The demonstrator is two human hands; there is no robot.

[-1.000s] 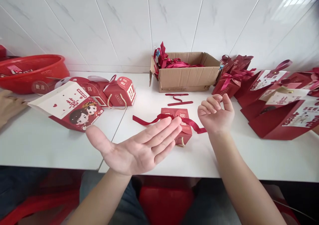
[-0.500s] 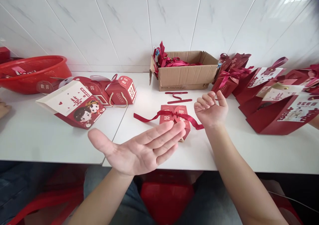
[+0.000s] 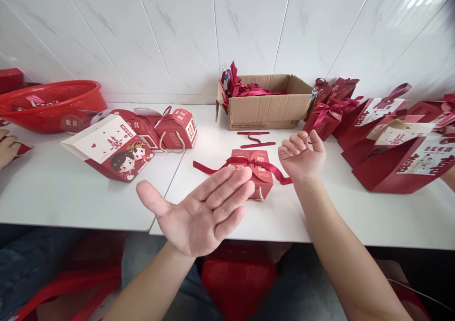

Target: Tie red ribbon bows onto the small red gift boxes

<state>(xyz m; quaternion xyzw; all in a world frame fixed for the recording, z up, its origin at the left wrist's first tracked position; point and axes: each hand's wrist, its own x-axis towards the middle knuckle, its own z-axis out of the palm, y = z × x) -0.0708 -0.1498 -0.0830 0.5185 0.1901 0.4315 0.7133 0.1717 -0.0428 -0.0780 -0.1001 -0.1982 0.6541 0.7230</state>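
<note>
My left hand [image 3: 199,212] is held palm up with fingers stretched out flat, holding nothing, just in front of a small red gift box [image 3: 256,171] on the white table [image 3: 71,193]. A dark red ribbon [image 3: 213,167] lies across the box top and trails to both sides. My right hand [image 3: 302,157] hovers at the box's right, palm up, fingers loosely curled with nothing visible in them, close to the ribbon's right end.
A cardboard box [image 3: 266,107] of red ribbons stands behind. Red gift bags [image 3: 391,155] crowd the right. A lying bag [image 3: 110,148], another small red box [image 3: 177,129] and a red basket [image 3: 50,103] are left. Another person's hand [image 3: 7,145] shows at far left. Loose ribbon pieces [image 3: 256,138] lie mid-table.
My left hand has drawn slightly back and tilted more upright. My right hand has barely moved. The view shifted a little; the other person's hand came further into view at left.
</note>
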